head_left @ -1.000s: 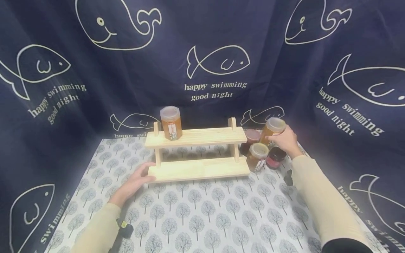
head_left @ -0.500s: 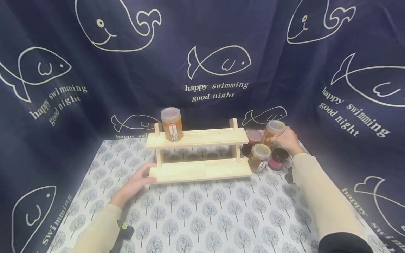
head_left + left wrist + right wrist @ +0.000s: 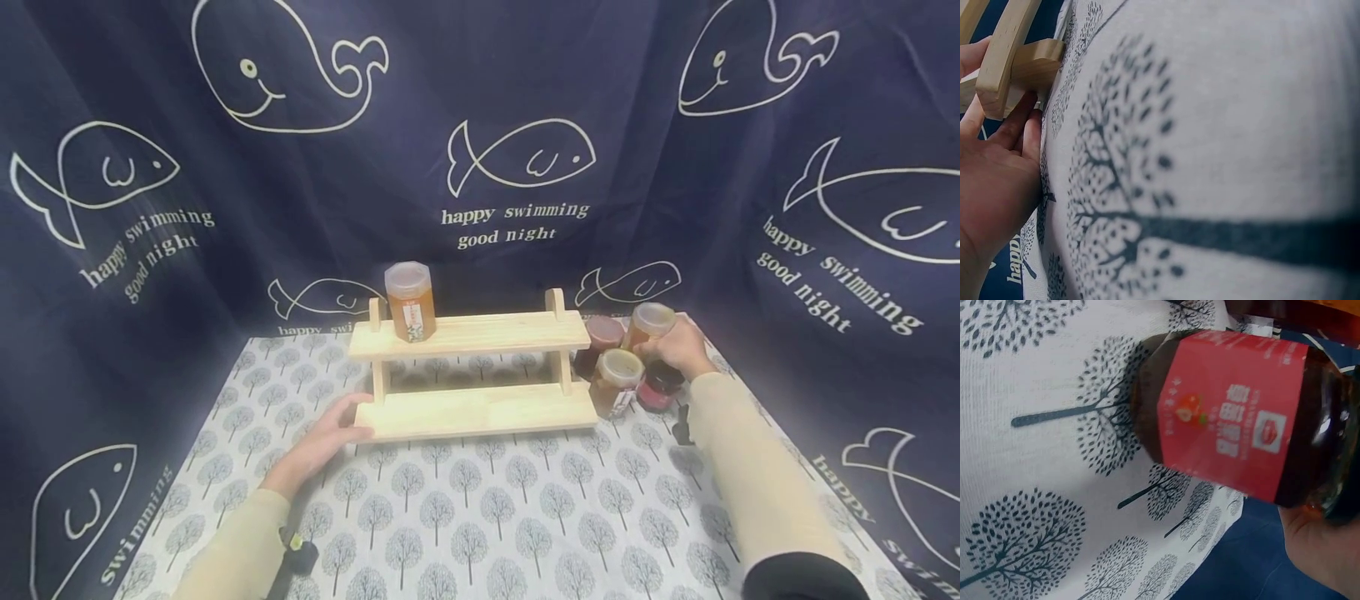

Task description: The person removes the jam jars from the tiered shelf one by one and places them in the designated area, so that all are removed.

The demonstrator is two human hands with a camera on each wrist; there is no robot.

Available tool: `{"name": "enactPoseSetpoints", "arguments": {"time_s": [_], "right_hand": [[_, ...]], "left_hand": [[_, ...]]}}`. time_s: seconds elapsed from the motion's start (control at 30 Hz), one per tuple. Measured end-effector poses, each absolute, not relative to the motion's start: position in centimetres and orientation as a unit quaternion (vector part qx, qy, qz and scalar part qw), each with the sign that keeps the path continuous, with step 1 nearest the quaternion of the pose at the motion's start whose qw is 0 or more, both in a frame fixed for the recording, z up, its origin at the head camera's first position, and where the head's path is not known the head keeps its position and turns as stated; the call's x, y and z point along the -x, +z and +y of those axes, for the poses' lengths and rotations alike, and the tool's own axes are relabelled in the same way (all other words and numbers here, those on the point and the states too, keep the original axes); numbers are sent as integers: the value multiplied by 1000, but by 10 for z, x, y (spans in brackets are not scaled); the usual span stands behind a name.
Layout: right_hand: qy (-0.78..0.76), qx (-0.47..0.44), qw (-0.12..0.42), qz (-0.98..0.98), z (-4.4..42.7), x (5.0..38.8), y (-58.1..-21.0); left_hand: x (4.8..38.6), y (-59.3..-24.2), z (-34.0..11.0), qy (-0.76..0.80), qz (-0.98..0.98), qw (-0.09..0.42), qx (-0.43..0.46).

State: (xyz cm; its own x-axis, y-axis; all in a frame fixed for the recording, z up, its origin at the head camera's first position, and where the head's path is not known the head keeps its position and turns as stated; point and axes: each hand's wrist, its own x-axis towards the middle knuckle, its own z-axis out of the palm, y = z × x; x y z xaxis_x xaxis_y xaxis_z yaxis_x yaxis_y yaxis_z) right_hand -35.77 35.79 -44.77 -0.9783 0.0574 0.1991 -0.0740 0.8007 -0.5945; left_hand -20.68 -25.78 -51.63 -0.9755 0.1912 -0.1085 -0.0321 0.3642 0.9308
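Note:
A two-tier wooden display shelf [image 3: 480, 412] stands mid-table, with an amber honey jar [image 3: 410, 304] upright on the left of its upper board. My left hand [image 3: 318, 437] holds the left end of the lower board between thumb and fingers. To the right of the shelf, my right hand [image 3: 682, 348] grips a clear-lidded amber jar [image 3: 643, 329] from its right side. Close about it stand a dark reddish jar [image 3: 602, 342], a brown jar [image 3: 617, 385] and a black-lidded jam jar [image 3: 657, 387]. That jam jar's red strawberry label [image 3: 1232, 419] fills much of the right wrist view.
A white tablecloth [image 3: 465, 533] with a tree print covers the table. Dark blue curtains [image 3: 517, 267] with fish and whale drawings hang behind and on both sides.
The whole head view has shifted slightly. The amber jar in my right hand sits a little lower, nearer the jars in front. My left hand has stayed on the shelf's end.

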Motion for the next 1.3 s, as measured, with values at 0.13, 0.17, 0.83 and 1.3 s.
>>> {"name": "enactPoseSetpoints", "arguments": {"time_s": [0.13,0.17,0.83,1.3], "right_hand": [[307,-1,81,-948,360,358,-452],[307,3,75,-949,361,358,-453],[385,3,4,-923,359,357,-448],[394,9,-13,-919,367,356,-418]], "left_hand": [[207,-516,-257,563,819,95,-47],[207,-516,-257,563,820,95,-47],[204,-514,-257,570,815,94,-54],[206,-514,-257,581,806,98,-53]]}}
